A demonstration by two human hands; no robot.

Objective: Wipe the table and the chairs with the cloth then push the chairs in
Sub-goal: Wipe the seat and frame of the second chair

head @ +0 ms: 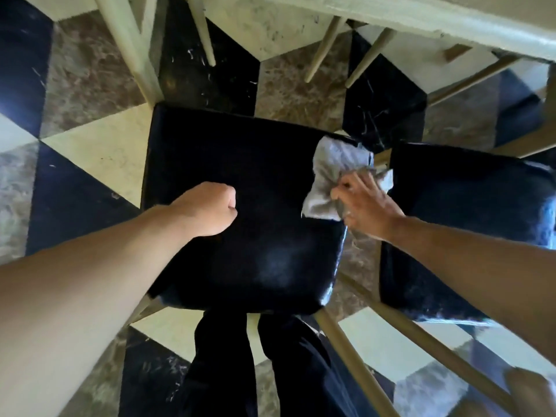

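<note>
The view looks straight down on a black padded seat (246, 206) that fills the middle of the frame. The right hand (365, 206), at center right, presses a crumpled grey cloth (334, 179) onto the seat's upper right corner; its fingers (346, 188) are spread over the cloth and bunch it, so the hand is holding the cloth against the cushion. Part of the cloth hangs over the seat's right edge.

The left hand (207, 209), at center left, is curled into a closed fist and sits over the left half of the seat, holding nothing that can be seen; whether it touches the cushion cannot be told.

A 2nd black seat (460, 224) lies just beside the first at the right of the frame, partly crossed by the right forearm. Pale wooden legs (376, 344) slant across the lower right. The table edge (421, 22) runs along the upper right, with more pale legs beneath it. The floor (99, 149) is tiled in black, cream and brown marble shapes. Dark trouser legs (270, 371) stand at the bottom center.
</note>
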